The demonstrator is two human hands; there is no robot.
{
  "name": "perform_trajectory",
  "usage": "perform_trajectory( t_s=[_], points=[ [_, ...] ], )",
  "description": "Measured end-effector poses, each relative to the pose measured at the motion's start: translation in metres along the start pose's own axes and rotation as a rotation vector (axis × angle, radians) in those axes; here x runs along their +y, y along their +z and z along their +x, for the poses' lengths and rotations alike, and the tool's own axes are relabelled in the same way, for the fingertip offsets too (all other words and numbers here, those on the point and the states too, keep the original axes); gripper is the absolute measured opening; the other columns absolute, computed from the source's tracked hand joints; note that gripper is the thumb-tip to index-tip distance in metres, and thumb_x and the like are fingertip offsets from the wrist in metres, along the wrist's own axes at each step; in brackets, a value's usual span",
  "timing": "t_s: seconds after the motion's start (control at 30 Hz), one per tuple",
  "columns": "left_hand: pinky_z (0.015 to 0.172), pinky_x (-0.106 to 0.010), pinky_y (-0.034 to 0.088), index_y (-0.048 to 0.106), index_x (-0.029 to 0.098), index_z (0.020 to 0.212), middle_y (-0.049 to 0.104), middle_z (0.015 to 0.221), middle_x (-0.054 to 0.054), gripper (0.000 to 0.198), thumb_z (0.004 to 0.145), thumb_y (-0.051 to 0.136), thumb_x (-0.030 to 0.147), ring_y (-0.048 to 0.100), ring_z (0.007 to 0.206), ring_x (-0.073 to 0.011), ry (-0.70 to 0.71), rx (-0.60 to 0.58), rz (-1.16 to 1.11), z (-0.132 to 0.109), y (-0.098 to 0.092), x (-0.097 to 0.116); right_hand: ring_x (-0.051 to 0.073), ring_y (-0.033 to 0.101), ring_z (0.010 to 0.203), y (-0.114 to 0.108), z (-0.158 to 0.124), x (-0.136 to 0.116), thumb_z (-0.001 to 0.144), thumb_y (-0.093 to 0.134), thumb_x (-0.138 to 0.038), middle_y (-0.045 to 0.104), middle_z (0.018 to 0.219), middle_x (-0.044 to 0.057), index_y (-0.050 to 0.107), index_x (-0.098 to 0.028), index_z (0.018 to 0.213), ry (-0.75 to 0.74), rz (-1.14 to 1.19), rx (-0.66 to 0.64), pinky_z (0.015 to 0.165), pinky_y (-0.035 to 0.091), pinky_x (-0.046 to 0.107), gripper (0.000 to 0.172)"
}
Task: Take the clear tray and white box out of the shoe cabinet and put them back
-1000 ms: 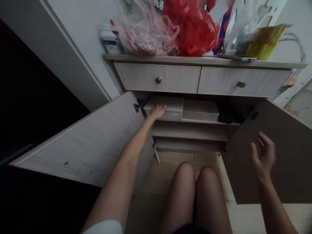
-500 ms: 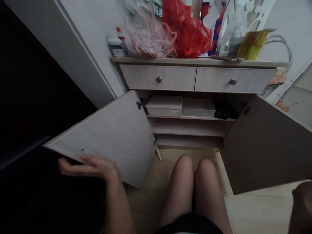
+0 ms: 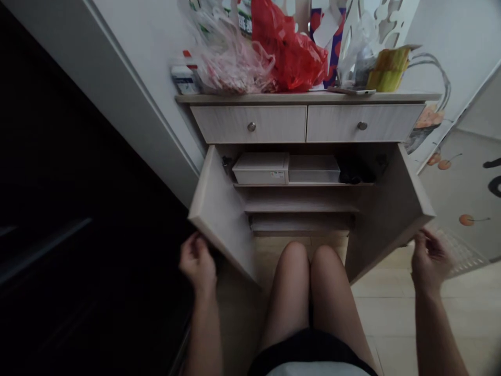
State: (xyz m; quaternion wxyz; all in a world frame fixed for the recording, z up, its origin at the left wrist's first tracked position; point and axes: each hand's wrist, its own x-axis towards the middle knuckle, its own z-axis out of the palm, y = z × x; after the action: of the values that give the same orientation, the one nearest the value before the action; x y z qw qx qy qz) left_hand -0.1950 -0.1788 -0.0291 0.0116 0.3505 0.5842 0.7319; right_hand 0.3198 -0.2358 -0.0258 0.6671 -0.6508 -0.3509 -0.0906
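Observation:
A pale wood cabinet point(image 3: 305, 97) stands before me with both lower doors half swung in. My left hand point(image 3: 198, 261) is curled round the outer edge of the left cabinet door point(image 3: 221, 209). My right hand point(image 3: 430, 256) has its fingers curled at the lower outer edge of the right cabinet door point(image 3: 387, 219). Inside, the top shelf holds a white lidded box point(image 3: 261, 168), a grey box point(image 3: 313, 168) beside it, and something dark point(image 3: 352, 175) at the right. The lower shelves point(image 3: 301, 206) look bare.
Two shut drawers point(image 3: 250, 124) sit above the doors. On top lie a pink plastic bag point(image 3: 235, 65), a red bag point(image 3: 291, 55), a yellow packet point(image 3: 385, 70) and a phone point(image 3: 350, 90). My knees point(image 3: 309, 271) are between the doors. A dark opening point(image 3: 78, 209) is at left.
Both doors have swung inward from wide open. My left hand left the white box, went to the left door's edge and pulled it in; my right hand came to the right door's edge.

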Motion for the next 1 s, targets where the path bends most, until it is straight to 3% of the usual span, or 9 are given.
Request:
perform_trajectory(
  t_s=[0.1, 0.2, 0.33, 0.47, 0.7, 1.0],
  points=[
    [0.075, -0.032, 0.055, 0.067, 0.017, 0.093, 0.07, 0.086, -0.007, 0.042, 0.075, 0.066, 0.056, 0.067, 0.077, -0.0185, 0.039, -0.223, -0.032, -0.025, 0.038, 0.008, 0.025, 0.068, 0.085, 0.023, -0.013, -0.02, 0.085, 0.059, -0.054, 0.073, 0.095, 0.012, 0.073, -0.019, 0.1, -0.088, 0.041, -0.177, 0.086, 0.052, 0.044, 0.041],
    [0.069, -0.029, 0.054, 0.068, 0.017, 0.092, 0.07, 0.082, -0.007, 0.04, 0.078, 0.065, 0.055, 0.066, 0.071, -0.0166, 0.076, -0.397, -0.083, -0.043, 0.086, 0.022, 0.02, 0.067, 0.08, 0.054, -0.023, -0.039, 0.087, 0.058, -0.05, 0.073, 0.094, 0.01, 0.072, -0.017, 0.101, -0.102, 0.13, -0.279, 0.08, 0.053, 0.037, 0.038],
    [0.068, -0.027, 0.053, 0.068, 0.016, 0.093, 0.072, 0.082, -0.007, 0.028, 0.084, 0.064, 0.043, 0.067, 0.071, -0.0162, 0.095, -0.54, -0.103, -0.059, 0.147, 0.038, 0.018, 0.066, 0.075, 0.107, -0.031, -0.061, 0.087, 0.058, -0.052, 0.072, 0.097, 0.009, 0.069, -0.019, 0.1, -0.091, 0.263, -0.392, 0.071, 0.053, 0.033, 0.037],
    [0.075, -0.028, 0.053, 0.069, 0.017, 0.093, 0.074, 0.088, -0.008, 0.014, 0.087, 0.063, 0.028, 0.069, 0.077, -0.0168, 0.109, -0.629, -0.032, -0.064, 0.193, 0.048, 0.018, 0.066, 0.074, 0.161, -0.033, -0.08, 0.089, 0.053, -0.056, 0.072, 0.096, 0.008, 0.067, -0.02, 0.098, -0.05, 0.287, -0.493, 0.064, 0.051, 0.029, 0.04],
    [0.08, -0.028, 0.05, 0.07, 0.017, 0.091, 0.074, 0.091, -0.008, 0.009, 0.087, 0.066, 0.024, 0.069, 0.083, -0.018, 0.186, -0.682, 0.108, -0.058, 0.242, 0.055, 0.019, 0.066, 0.075, 0.238, -0.03, -0.094, 0.095, 0.043, -0.057, 0.071, 0.092, 0.008, 0.063, -0.019, 0.098, -0.13, 0.135, -0.479, 0.067, 0.045, 0.029, 0.044],
    [0.083, -0.029, 0.046, 0.069, 0.016, 0.092, 0.073, 0.095, -0.011, 0.009, 0.087, 0.066, 0.023, 0.068, 0.09, -0.02, 0.169, -0.751, 0.196, -0.048, 0.283, 0.061, 0.016, 0.062, 0.075, 0.293, -0.023, -0.088, 0.101, 0.034, -0.049, 0.07, 0.098, 0.008, 0.062, -0.018, 0.102, -0.265, -0.005, -0.454, 0.067, 0.038, 0.027, 0.041]
  ],
)
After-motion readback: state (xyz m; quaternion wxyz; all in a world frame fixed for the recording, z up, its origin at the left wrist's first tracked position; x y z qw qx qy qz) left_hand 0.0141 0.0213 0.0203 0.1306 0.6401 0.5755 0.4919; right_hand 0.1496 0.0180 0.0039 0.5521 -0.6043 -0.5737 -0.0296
